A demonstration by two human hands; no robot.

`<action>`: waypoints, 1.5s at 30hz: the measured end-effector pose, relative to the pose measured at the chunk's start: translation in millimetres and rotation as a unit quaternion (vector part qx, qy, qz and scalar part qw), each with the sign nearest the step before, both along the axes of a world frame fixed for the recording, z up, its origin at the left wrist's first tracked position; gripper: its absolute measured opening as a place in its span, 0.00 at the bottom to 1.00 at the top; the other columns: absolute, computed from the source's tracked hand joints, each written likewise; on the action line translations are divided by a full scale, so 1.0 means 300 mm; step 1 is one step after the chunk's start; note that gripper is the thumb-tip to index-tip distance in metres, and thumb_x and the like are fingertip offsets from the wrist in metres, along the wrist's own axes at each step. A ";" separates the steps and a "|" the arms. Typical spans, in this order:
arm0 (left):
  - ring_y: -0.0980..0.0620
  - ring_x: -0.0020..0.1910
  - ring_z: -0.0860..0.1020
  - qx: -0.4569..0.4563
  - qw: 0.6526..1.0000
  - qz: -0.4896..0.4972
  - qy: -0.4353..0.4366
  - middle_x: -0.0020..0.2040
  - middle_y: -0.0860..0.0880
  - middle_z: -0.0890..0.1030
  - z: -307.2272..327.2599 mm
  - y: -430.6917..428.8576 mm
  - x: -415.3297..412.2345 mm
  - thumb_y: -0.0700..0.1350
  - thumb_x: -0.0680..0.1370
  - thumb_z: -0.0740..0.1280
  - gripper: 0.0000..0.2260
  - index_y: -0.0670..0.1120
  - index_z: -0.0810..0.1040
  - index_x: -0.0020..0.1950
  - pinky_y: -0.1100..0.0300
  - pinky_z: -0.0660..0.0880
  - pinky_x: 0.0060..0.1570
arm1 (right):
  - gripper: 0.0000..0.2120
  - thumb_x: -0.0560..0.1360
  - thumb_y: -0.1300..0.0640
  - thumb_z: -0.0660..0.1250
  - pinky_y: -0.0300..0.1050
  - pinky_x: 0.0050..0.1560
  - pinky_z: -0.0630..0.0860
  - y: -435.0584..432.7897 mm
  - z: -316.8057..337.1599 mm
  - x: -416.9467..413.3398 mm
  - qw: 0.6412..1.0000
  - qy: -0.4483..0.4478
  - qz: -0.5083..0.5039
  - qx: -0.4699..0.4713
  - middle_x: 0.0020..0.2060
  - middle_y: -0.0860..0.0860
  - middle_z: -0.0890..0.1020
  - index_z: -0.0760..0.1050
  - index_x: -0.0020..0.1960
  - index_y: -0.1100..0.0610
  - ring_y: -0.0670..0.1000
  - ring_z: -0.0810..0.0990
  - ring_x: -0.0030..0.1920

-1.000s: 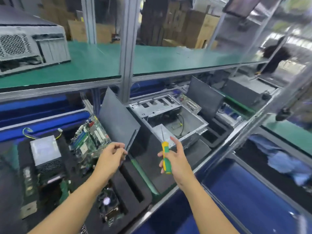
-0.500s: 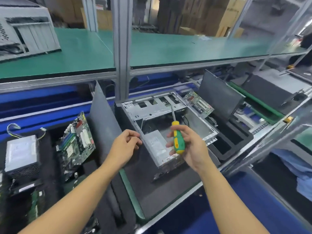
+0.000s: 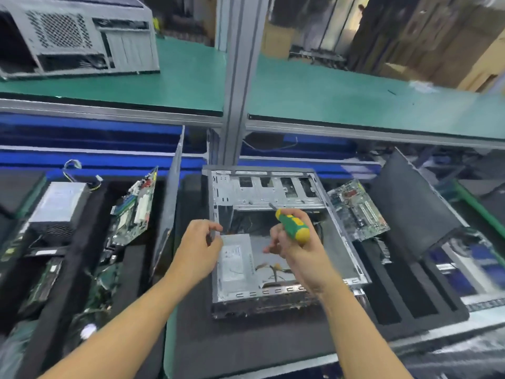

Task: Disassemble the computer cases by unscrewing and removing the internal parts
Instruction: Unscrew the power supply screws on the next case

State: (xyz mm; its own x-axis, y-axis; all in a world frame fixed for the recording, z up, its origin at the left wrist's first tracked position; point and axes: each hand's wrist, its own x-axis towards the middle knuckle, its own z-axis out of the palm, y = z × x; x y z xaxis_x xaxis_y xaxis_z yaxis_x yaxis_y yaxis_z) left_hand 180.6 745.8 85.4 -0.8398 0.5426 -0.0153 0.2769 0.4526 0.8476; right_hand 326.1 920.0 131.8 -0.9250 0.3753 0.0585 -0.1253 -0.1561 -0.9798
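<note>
Both hands have come in over the case [image 3: 273, 187], which now sits mid-frame rather than right of centre. The screwdriver [image 3: 293, 227] has tipped from near upright to a slant, shaft pointing to the upper left. The right hand [image 3: 297, 253] holds its green and yellow handle, thumb and palm wrapped round it and the other fingers loosely spread below. The metal tip lies at the lower edge of the slotted plate at the back of the case. The left hand [image 3: 196, 247] is at the case's left wall with its fingers curled; whether they pinch the wall edge or only touch it cannot be told.

The case lies open on a dark mat [image 3: 218, 351]. A silver power unit [image 3: 236, 258] with a label sits in its near left corner, a few wires just beside it. Left of the case a grey panel [image 3: 169, 203] stands on edge, then a green board [image 3: 134, 206] leans, then a boxed supply [image 3: 58, 203] sits in black foam. Right of the case lie a second board [image 3: 358, 212] and a dark panel [image 3: 412, 203] tilted up. In the upper left another case [image 3: 79, 36] stands on the green shelf [image 3: 328, 88]. A grey post [image 3: 240, 77] rises behind the middle.
</note>
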 end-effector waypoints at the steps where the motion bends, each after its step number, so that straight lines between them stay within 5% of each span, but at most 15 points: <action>1: 0.60 0.48 0.73 -0.013 1.000 -0.006 0.007 0.58 0.52 0.72 0.000 0.006 -0.003 0.40 0.80 0.63 0.09 0.55 0.74 0.54 0.73 0.67 0.43 | 0.19 0.76 0.47 0.72 0.55 0.53 0.79 0.003 -0.004 -0.009 1.000 -0.002 -0.018 0.000 0.42 0.55 0.78 0.72 0.64 0.48 0.55 0.79 0.42; 4: 0.56 0.62 0.70 -0.078 0.995 -0.055 0.000 0.70 0.53 0.65 -0.008 0.014 -0.004 0.40 0.81 0.62 0.14 0.51 0.72 0.65 0.77 0.67 0.55 | 0.16 0.75 0.40 0.68 0.51 0.44 0.81 0.012 -0.003 -0.031 0.995 -0.021 -0.100 0.012 0.37 0.54 0.82 0.76 0.60 0.45 0.55 0.81 0.38; 7: 0.44 0.70 0.69 -0.145 0.985 -0.096 0.002 0.78 0.52 0.55 -0.020 0.022 0.001 0.40 0.82 0.62 0.20 0.45 0.68 0.74 0.53 0.69 0.70 | 0.16 0.75 0.36 0.67 0.45 0.38 0.79 0.015 0.004 -0.035 0.986 -0.054 -0.146 0.054 0.31 0.53 0.80 0.79 0.57 0.43 0.53 0.79 0.33; 10: 0.47 0.74 0.63 -0.142 0.984 -0.106 0.020 0.80 0.53 0.51 -0.040 0.020 -0.003 0.41 0.82 0.62 0.20 0.44 0.68 0.75 0.51 0.64 0.73 | 0.17 0.73 0.34 0.67 0.43 0.37 0.76 0.008 0.022 -0.029 0.979 -0.080 -0.164 0.087 0.29 0.51 0.78 0.80 0.55 0.43 0.51 0.77 0.31; 14: 0.48 0.79 0.54 -0.141 0.980 -0.127 0.056 0.82 0.53 0.48 -0.085 0.007 -0.009 0.44 0.84 0.60 0.21 0.46 0.66 0.77 0.52 0.57 0.77 | 0.12 0.75 0.53 0.69 0.49 0.45 0.80 -0.021 0.004 -0.009 0.990 -0.068 -0.119 0.031 0.39 0.57 0.83 0.80 0.58 0.51 0.55 0.81 0.40; 16: 0.48 0.80 0.51 -0.143 0.977 -0.134 0.081 0.82 0.50 0.47 -0.095 0.005 -0.007 0.45 0.84 0.58 0.21 0.47 0.64 0.79 0.53 0.54 0.77 | 0.19 0.73 0.61 0.69 0.50 0.51 0.80 -0.049 -0.019 0.015 0.996 -0.046 -0.070 -0.032 0.47 0.59 0.82 0.76 0.64 0.55 0.57 0.82 0.47; 18: 0.47 0.81 0.46 -0.181 0.964 -0.152 0.125 0.82 0.48 0.44 -0.094 0.001 0.004 0.51 0.84 0.57 0.24 0.49 0.61 0.80 0.51 0.51 0.78 | 0.27 0.72 0.59 0.72 0.51 0.54 0.78 -0.074 -0.035 0.040 0.991 -0.022 -0.036 -0.126 0.50 0.59 0.79 0.71 0.69 0.60 0.57 0.80 0.50; 21: 0.46 0.80 0.34 -0.279 0.916 -0.224 0.183 0.82 0.50 0.37 -0.088 -0.015 0.032 0.73 0.76 0.53 0.39 0.55 0.51 0.82 0.45 0.40 0.78 | 0.26 0.72 0.49 0.75 0.51 0.47 0.80 -0.092 -0.039 0.061 0.974 -0.038 -0.069 -0.213 0.47 0.58 0.78 0.76 0.64 0.61 0.56 0.79 0.45; 23: 0.48 0.78 0.31 -0.326 0.884 -0.264 0.206 0.81 0.50 0.35 -0.082 -0.024 0.043 0.82 0.66 0.51 0.53 0.53 0.45 0.82 0.45 0.36 0.77 | 0.08 0.79 0.55 0.67 0.48 0.37 0.79 -0.089 -0.047 0.069 0.977 -0.059 -0.110 -0.174 0.45 0.58 0.78 0.78 0.55 0.59 0.54 0.79 0.38; 26: 0.47 0.78 0.31 -0.372 0.850 -0.280 0.245 0.81 0.46 0.34 -0.083 -0.015 0.061 0.83 0.62 0.56 0.61 0.48 0.40 0.82 0.45 0.35 0.77 | 0.13 0.83 0.67 0.58 0.46 0.30 0.75 -0.088 -0.060 0.098 0.981 -0.070 -0.125 -0.127 0.44 0.57 0.80 0.77 0.50 0.53 0.53 0.78 0.35; 29: 0.43 0.79 0.32 -0.370 0.851 -0.274 0.251 0.81 0.43 0.35 -0.082 0.008 0.086 0.75 0.66 0.65 0.56 0.50 0.42 0.82 0.44 0.38 0.77 | 0.16 0.81 0.67 0.57 0.46 0.27 0.74 -0.093 -0.079 0.145 0.981 -0.092 -0.119 -0.122 0.41 0.55 0.81 0.74 0.58 0.49 0.53 0.78 0.34; 32: 0.46 0.80 0.34 -0.359 0.851 -0.280 0.261 0.82 0.46 0.37 -0.091 0.014 0.118 0.68 0.72 0.66 0.46 0.59 0.44 0.81 0.40 0.37 0.76 | 0.18 0.80 0.67 0.55 0.46 0.28 0.76 -0.107 -0.113 0.194 0.977 -0.142 -0.092 -0.132 0.39 0.55 0.79 0.72 0.65 0.54 0.52 0.76 0.32; 38: 0.45 0.81 0.39 -0.343 0.845 -0.251 0.324 0.82 0.50 0.41 -0.124 -0.003 0.207 0.62 0.81 0.60 0.29 0.70 0.49 0.77 0.39 0.39 0.76 | 0.08 0.85 0.56 0.58 0.42 0.25 0.70 -0.150 -0.171 0.311 0.972 -0.197 -0.015 -0.123 0.35 0.52 0.77 0.73 0.60 0.55 0.51 0.73 0.29; 45: 0.45 0.81 0.43 -0.325 0.861 -0.233 0.314 0.83 0.53 0.47 -0.135 -0.009 0.233 0.61 0.80 0.61 0.24 0.68 0.60 0.76 0.40 0.42 0.77 | 0.06 0.83 0.59 0.55 0.41 0.25 0.68 -0.254 -0.263 0.439 0.960 -0.245 0.027 -0.130 0.39 0.54 0.81 0.69 0.58 0.55 0.53 0.73 0.27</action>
